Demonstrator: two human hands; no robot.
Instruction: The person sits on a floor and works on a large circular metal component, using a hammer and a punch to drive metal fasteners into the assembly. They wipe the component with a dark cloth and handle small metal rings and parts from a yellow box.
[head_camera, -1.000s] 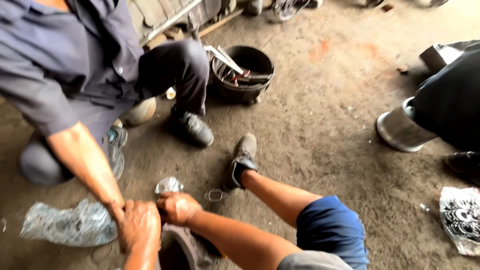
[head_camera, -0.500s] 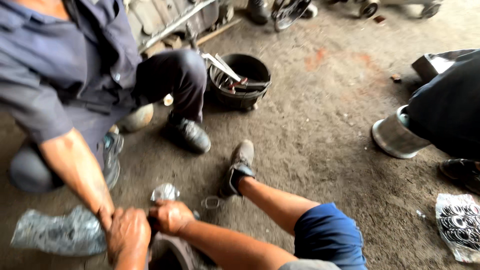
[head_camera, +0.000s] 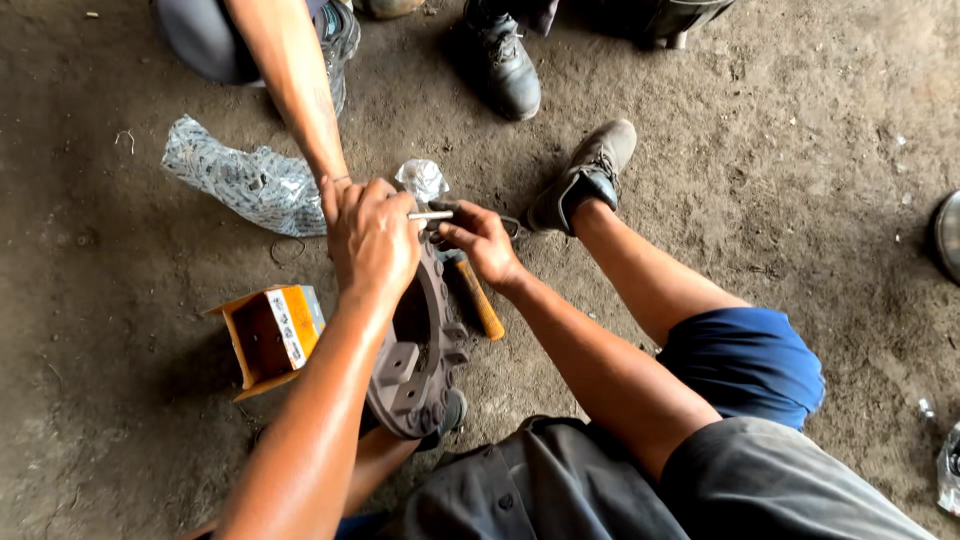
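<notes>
Fingers of your left hand (head_camera: 372, 240) curl over the brake shoe (head_camera: 420, 350) top, gripping it upright at center; your right hand (head_camera: 482, 240) pinches a small metal pin (head_camera: 430, 215) beside it.

Left hand (head_camera: 372, 240) knuckles up, fingers curled, right hand (head_camera: 483, 240) pinching, both forearms extended forward

Open orange cardboard box (head_camera: 268, 337) on dirt floor (head_camera: 780, 180), left of centre, lying on side. Crumpled printed plastic bag (head_camera: 240, 180) upper left; small clear plastic wrapper (head_camera: 421, 179) beside it. Orange-handled tool (head_camera: 480, 310) flat on ground. Co-worker's black boot (head_camera: 503, 62) near top edge. Grey metal object (head_camera: 948, 235) cut off at right edge.
</notes>
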